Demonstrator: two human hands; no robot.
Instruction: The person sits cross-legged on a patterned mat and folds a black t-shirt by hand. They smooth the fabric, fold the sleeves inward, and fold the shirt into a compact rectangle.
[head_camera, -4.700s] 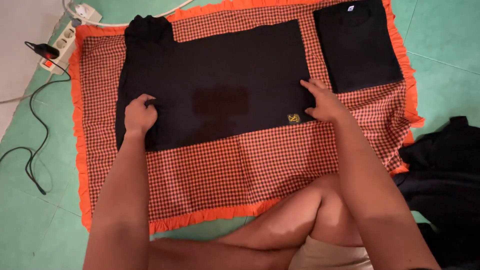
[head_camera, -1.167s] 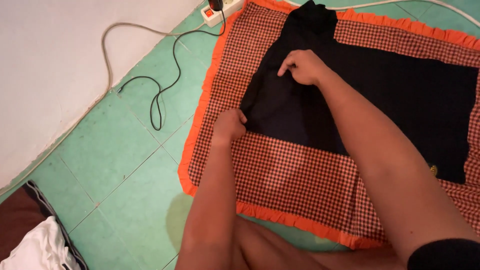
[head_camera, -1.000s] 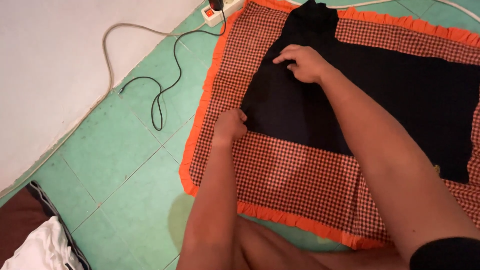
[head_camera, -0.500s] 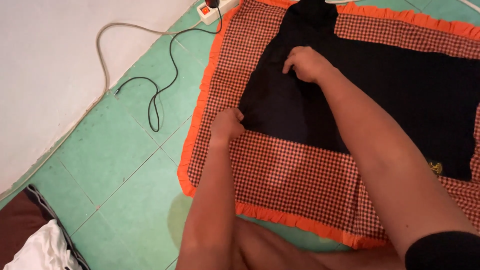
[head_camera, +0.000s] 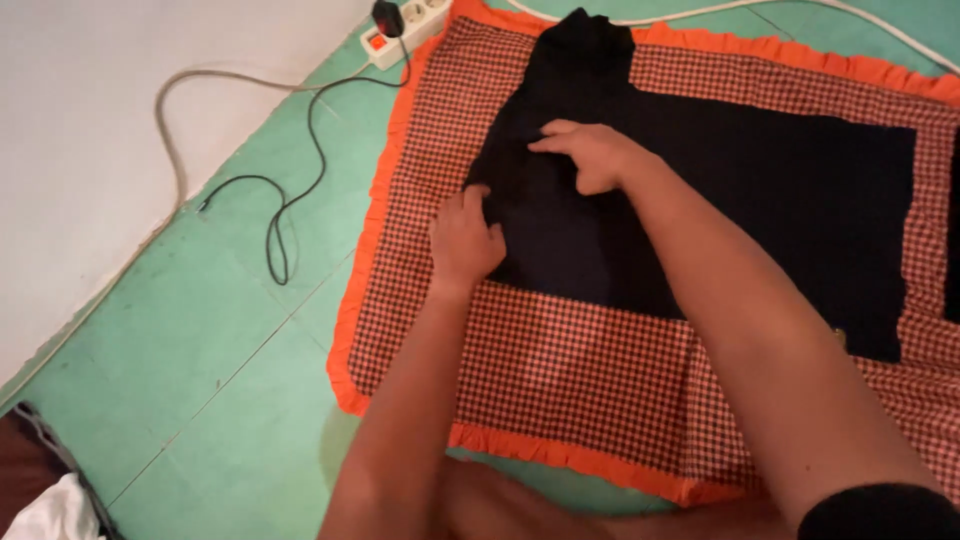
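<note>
- Since the earlier frames the left hand (head_camera: 463, 240) has crept up along the near-left edge of the black garment (head_camera: 700, 190), and the right hand (head_camera: 592, 155) has slid down from the sleeve end toward the middle of the folded part; the view has also swung a little to the right.
- The left hand is now sitting at the garment's lower-left corner, fingers curled and pinching the dark fabric edge against the cloth beneath.
- The right hand is lying palm down on the garment just beyond the left hand, fingers bent and pressing into the fabric; I cannot tell whether it is gripping a fold or only holding it flat.
- The two hands are staying near each other without touching.
- The black garment is lying spread on a red checked cloth (head_camera: 590, 360) with an orange ruffled border (head_camera: 365, 255), its narrow sleeve end pointing away toward the far edge.
- The cloth is resting on a green tiled floor (head_camera: 200, 350).
- A white power strip (head_camera: 405, 28) is sitting at the cloth's far-left corner, and a black cable (head_camera: 285, 205) is looping across the tiles beside a white wall (head_camera: 90, 130).
</note>
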